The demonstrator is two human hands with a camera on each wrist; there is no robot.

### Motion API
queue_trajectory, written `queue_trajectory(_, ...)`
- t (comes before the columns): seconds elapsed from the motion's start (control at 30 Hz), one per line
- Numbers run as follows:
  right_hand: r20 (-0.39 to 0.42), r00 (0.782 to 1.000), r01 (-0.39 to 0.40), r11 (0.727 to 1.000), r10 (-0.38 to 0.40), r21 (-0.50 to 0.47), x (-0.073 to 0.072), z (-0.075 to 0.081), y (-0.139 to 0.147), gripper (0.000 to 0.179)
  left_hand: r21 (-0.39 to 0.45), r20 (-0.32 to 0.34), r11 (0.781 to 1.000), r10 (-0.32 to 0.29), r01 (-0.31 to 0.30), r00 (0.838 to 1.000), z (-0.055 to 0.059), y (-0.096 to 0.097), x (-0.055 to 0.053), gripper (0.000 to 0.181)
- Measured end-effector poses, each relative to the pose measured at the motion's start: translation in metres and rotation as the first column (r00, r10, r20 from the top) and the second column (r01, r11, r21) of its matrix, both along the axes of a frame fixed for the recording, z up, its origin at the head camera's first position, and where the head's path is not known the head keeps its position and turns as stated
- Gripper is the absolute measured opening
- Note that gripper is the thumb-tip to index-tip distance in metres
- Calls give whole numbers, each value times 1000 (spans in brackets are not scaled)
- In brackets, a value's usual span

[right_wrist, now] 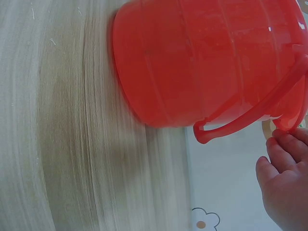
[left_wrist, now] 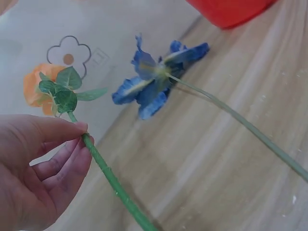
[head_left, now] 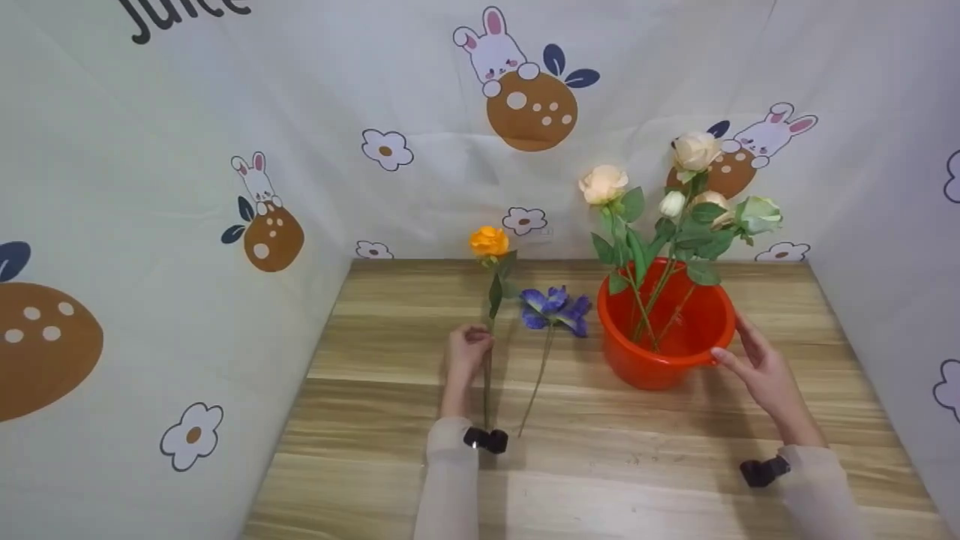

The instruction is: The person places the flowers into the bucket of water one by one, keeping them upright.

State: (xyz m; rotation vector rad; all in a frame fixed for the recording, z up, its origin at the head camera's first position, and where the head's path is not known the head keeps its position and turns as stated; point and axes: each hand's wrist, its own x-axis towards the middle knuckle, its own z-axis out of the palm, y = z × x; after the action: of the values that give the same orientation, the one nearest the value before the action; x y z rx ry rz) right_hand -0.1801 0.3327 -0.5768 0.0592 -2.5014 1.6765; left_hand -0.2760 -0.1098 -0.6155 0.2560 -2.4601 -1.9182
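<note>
My left hand (head_left: 469,349) pinches the green stem of an orange artificial rose (head_left: 489,241) between thumb and fingers. In the left wrist view the rose's bloom (left_wrist: 37,86) shows above that hand (left_wrist: 43,168). Just to its right lies a blue-purple artificial flower (head_left: 555,309) on a thin stem. A red plastic bucket (head_left: 652,371) stands upright farther right, holding several cream, peach and pale green roses (head_left: 696,151) with leafy stems. My right hand (head_left: 765,371) touches the bucket's right rim with its fingers mostly straight; the right wrist view shows fingertips (right_wrist: 284,144) against the rim.
The wooden table (head_left: 360,450) meets a patterned cloth backdrop (head_left: 420,67) at the back and on both sides. In the right wrist view, the bucket's red handle (right_wrist: 240,120) hangs along its side. Dark wrist cameras sit on both sleeves (head_left: 454,480).
</note>
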Motion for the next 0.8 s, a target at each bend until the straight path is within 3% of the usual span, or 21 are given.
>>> queue_trajectory(0.27, 21, 1000, 4, 1000, -4, 3, 0, 0, 0, 77, 191, -39, 981, -20, 27, 999, 34, 2, 1, 26)
queue_trajectory(0.3, 23, 1000, 4, 1000, -4, 4, 0, -1, 1, 77, 208, -44, 978, -16, 25, 999, 33, 2, -1, 25)
queue_trajectory(0.63, 22, 1000, 0, 1000, 0, -2, 0, 0, 0, 76, 255, -162, 966, -5, 47, 987, 77, 15, 1, 21)
queue_trajectory(0.8, 12, 1000, -4, 1000, 4, -7, 0, 0, 0, 76, 276, -199, 959, -12, 68, 980, 94, 22, 2, 20)
